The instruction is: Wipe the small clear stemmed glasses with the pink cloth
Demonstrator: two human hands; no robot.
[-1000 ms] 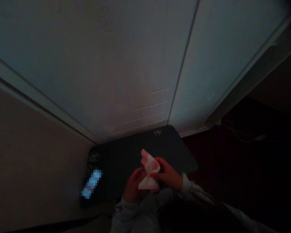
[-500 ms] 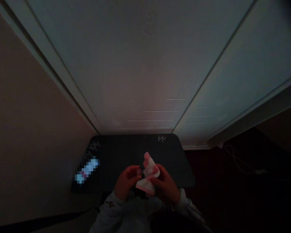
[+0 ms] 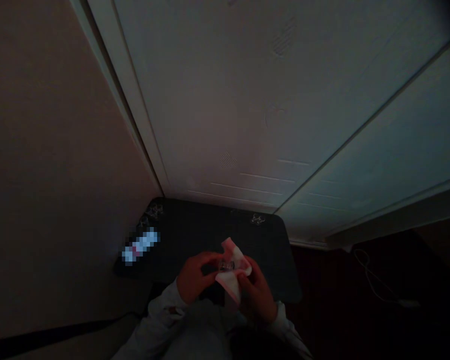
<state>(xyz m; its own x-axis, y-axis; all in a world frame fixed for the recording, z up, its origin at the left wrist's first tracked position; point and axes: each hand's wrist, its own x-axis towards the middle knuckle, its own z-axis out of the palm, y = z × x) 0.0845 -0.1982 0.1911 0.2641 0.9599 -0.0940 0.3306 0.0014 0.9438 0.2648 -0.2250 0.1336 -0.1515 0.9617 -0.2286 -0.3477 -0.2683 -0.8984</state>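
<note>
Over the dark table, my left hand (image 3: 193, 278) pinches one end of a small clear object (image 3: 225, 265), glass or plastic, whose exact kind I cannot make out in the dim light. My right hand (image 3: 260, 294) is closed on a pink and white cloth (image 3: 229, 283). The cloth lies folded around the far end of the clear object, with one corner sticking up and another hanging below. Part of the right hand's fingers are hidden behind the cloth.
The black table (image 3: 206, 225) stands against white panels (image 3: 217, 100). Small clear pieces (image 3: 257, 219) lie at its back right, and several more (image 3: 155, 211) at the back left. A bright blurred-out device (image 3: 140, 246) rests on the left. A white cable (image 3: 375, 280) trails on the floor at right.
My view has tilted and turned to the left. The left hand has come closer to the right, and the clear object sits deeper within the cloth.
</note>
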